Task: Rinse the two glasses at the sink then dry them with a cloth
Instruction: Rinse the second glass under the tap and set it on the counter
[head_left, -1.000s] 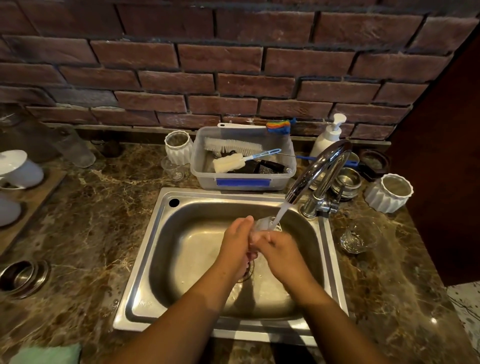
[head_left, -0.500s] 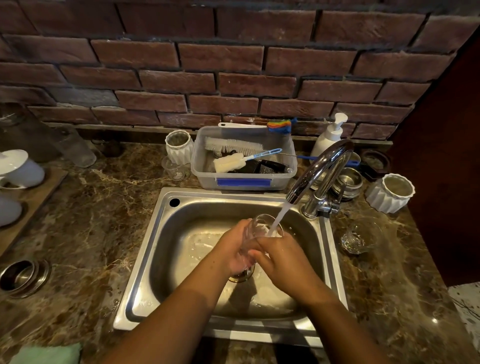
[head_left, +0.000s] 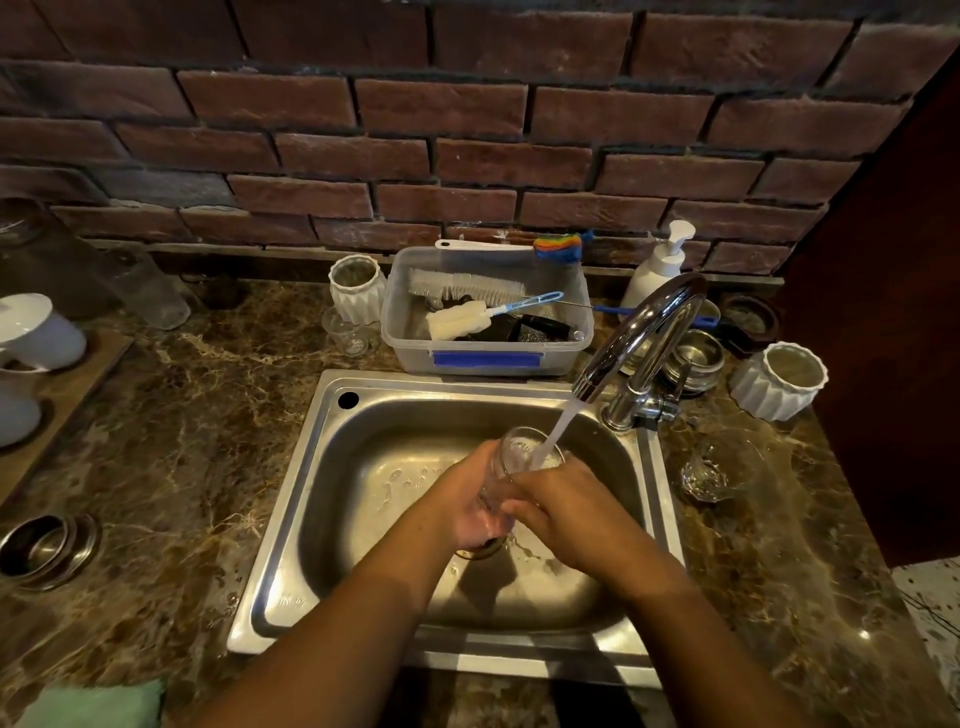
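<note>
Over the steel sink (head_left: 322, 493) I hold a clear glass (head_left: 514, 452), mouth up and tilted toward the tap. Water streams from the chrome faucet (head_left: 634, 338) into the glass's mouth. My left hand (head_left: 467, 504) grips the glass body from the left. My right hand (head_left: 566, 504) wraps the glass from the right, covering its lower part. A second clear glass (head_left: 711, 473) sits on the marble counter right of the sink. A green cloth (head_left: 93, 704) lies at the counter's front left corner.
A plastic tub (head_left: 488, 358) of brushes stands behind the sink, with a soap pump (head_left: 657, 265) and white ribbed pots (head_left: 779, 379) near the faucet. Steel bowls (head_left: 47, 545) lie on the left counter, white cups (head_left: 31, 332) on a board farther left.
The glass has come more upright under the stream, its mouth now showing. Both hands have slid lower down the glass body.
</note>
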